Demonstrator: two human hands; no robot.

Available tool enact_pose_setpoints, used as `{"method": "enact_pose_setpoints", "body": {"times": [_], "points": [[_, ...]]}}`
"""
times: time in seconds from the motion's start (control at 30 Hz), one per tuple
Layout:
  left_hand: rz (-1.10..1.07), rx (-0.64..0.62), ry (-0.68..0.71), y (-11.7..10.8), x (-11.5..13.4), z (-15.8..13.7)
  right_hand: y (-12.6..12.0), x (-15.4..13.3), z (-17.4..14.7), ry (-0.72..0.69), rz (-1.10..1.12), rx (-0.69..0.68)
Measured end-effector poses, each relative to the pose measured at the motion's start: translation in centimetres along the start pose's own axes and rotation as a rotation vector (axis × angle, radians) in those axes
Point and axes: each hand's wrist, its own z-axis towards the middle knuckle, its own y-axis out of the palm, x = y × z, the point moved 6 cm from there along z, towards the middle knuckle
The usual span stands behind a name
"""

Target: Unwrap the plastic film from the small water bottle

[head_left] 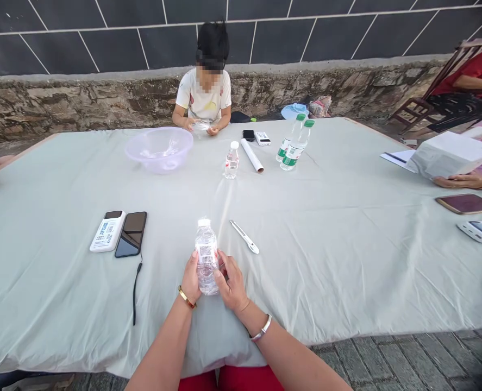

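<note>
A small clear plastic bottle (206, 251) with a white cap stands upright on the pale cloth-covered table (338, 255) in front of me. My left hand (191, 279) grips its lower left side, a gold bracelet on the wrist. My right hand (233, 283) holds its lower right side, fingers curled against the label; a silver bracelet circles that wrist. A white pen-like tool (244, 237) lies just right of the bottle.
A white power bank (107, 231) and a black phone (131, 233) lie at left. Farther off are a clear bowl (160, 149), another small bottle (231, 159), a white tube (252, 155) and two green-capped bottles (293, 141). A person (205, 89) sits opposite; another person's hand (463, 179) holds a white box at right.
</note>
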Motion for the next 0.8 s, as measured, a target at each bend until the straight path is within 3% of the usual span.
{"method": "enact_pose_setpoints", "body": {"times": [0.2, 0.5, 0.6, 0.7, 0.8], "points": [[-0.077, -0.013, -0.109, 0.1, -0.1, -0.4, -0.5, -0.3, 0.0, -0.008, 0.06, 0.07], [-0.078, 0.008, -0.106, -0.5, 0.4, -0.4, 0.0, 0.5, 2.0, 0.387, 0.354, 0.136], [-0.069, -0.023, -0.117, 0.0, 0.4, -0.6, 0.3, 0.5, 2.2, 0.422, 0.376, 0.125], [-0.073, -0.035, -0.131, 0.2, 0.4, -0.7, -0.6, 0.4, 2.5, 0.346, 0.237, 0.112], [-0.077, -0.022, -0.238, 0.1, 0.0, -0.8, -3.3, 0.7, 3.7, 0.17, -0.147, 0.184]]}}
